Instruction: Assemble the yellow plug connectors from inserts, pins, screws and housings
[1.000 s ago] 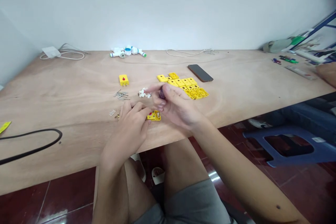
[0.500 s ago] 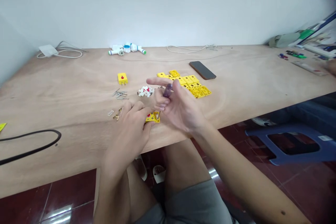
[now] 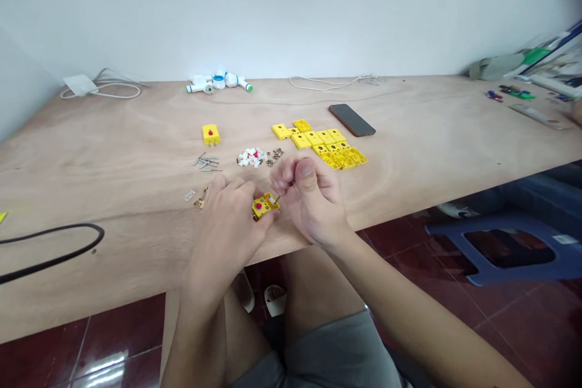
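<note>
My left hand point(image 3: 225, 224) grips a yellow plastic connector housing point(image 3: 264, 206) with a red dot on its face. My right hand point(image 3: 309, 197) is curled close above it, around what looks like a small screwdriver point(image 3: 276, 200). Only its thin metal tip shows, touching the housing's edge, and the fingers hide the handle. Small loose parts lie beyond my hands: white pieces point(image 3: 250, 157), brass screws point(image 3: 274, 156), metal pins point(image 3: 207, 162) and gold-coloured bits point(image 3: 199, 200). Another red-dotted connector point(image 3: 211, 134) stands to the left of them.
Several yellow housings point(image 3: 318, 147) lie grouped beyond my right hand, next to a phone point(image 3: 351, 120). White pipe fittings point(image 3: 218, 81) sit by the wall. A black cable point(image 3: 45, 251) lies at left. The table's front edge point(image 3: 136, 273) runs below my hands.
My right hand has closed and dropped toward the housing, hiding the purple handle. The housing has turned, showing its red dot. Brass screws now show beside the white pieces.
</note>
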{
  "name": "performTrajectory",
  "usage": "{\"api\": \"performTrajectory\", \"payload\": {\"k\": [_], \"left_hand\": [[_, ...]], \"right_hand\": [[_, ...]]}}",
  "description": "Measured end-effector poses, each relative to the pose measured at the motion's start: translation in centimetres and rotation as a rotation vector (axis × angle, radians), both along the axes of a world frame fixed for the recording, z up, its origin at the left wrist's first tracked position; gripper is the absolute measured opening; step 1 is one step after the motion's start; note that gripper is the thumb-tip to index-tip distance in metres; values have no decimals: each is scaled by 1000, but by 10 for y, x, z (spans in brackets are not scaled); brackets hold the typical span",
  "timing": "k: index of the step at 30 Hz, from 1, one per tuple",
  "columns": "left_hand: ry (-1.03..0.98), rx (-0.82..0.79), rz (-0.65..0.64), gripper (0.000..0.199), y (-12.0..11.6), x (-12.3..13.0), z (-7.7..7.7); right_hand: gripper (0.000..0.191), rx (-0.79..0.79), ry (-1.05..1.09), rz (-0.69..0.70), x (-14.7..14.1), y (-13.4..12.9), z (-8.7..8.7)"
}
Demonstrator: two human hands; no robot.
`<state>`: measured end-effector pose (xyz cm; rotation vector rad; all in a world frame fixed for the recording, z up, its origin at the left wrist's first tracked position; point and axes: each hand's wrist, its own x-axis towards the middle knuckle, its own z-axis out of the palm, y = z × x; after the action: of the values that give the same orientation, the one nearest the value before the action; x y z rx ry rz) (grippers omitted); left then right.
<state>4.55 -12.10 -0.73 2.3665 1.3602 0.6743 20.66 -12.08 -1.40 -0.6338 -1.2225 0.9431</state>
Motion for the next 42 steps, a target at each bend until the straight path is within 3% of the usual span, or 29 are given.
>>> {"api": "performTrajectory", "payload": {"k": [6,9,11,13,15,16,19,22,25,30,35,42], "left_hand": [[9,-10,40,5,2,-4,3],[-2,-36,43,10,3,-6,3],[-9,-23,47,18,3,-7,3],[-31,29,69,33,1,-11,6],[-72,106,115,29,0,-17,11],[-98,152,147,16,0,-22,13],[-196,284,271,48,1,-36,16],[-282,272,427,53,5,-44,12],[-349,262,503,53,7,-42,4],[-320,332,468,47,7,-28,-9],[-482,401,531,32,8,-26,-20],[-548,343,477,47,12,-29,-34]], "right_hand": [[30,118,-73,-326,39,-1,6],[19,148,-254,-458,69,-13,5],[12,157,-476,-426,87,-23,-1],[21,159,-612,-349,99,-32,-8],[30,166,-684,-293,106,-37,-14],[32,168,-712,-273,107,-38,-16],[31,166,-801,-231,101,-38,-20],[27,98,-861,-194,92,-37,-21],[24,-11,-908,-168,87,-34,-23],[17,-77,-914,-174,86,-27,-28],[14,-70,-957,-253,82,-24,-32],[11,-40,-984,-314,78,-22,-32]]}}
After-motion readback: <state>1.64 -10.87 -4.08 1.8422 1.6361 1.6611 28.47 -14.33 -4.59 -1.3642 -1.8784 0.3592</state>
